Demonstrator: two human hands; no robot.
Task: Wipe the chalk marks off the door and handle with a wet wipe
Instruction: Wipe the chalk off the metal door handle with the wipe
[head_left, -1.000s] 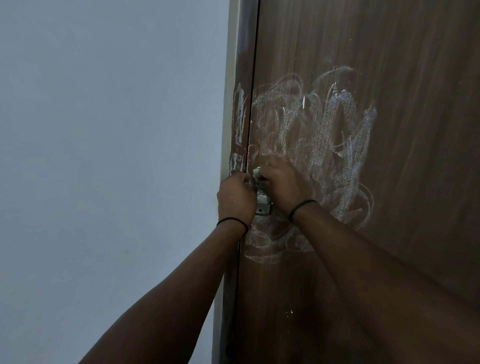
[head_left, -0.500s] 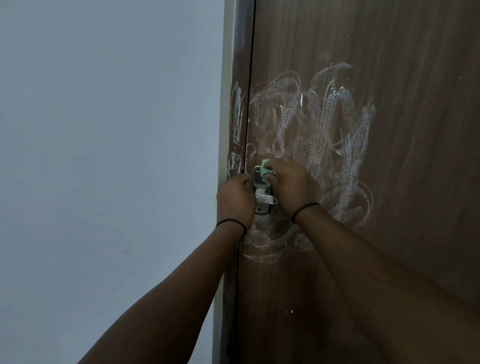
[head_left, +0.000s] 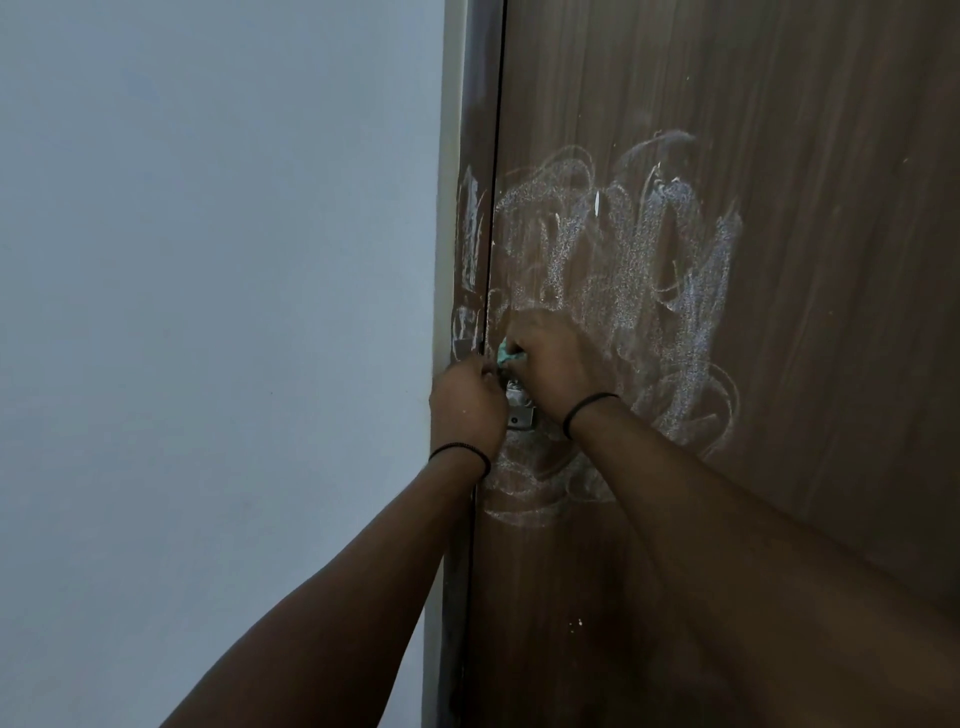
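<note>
Pale wall (head_left: 208, 312) fills frame left; brown door (head_left: 779, 467) right, chalk marks (head_left: 623, 291) mid-frame. Right hand (head_left: 556, 364) pinches green wet wipe (head_left: 506, 357) at metal handle (head_left: 519, 410), centre. Left hand (head_left: 467, 410) curled beside handle; hold unclear. Best: press firmly, short strokes, refold wipe.

You're working in dim, flat light with a cool blue-grey cast on the wall (head_left: 208, 312). The door (head_left: 805, 260) shows no glare or hard shadows. Your forearms go dark and soft toward the bottom edge, and the door frame (head_left: 467, 104) bows from wide-angle distortion.
</note>
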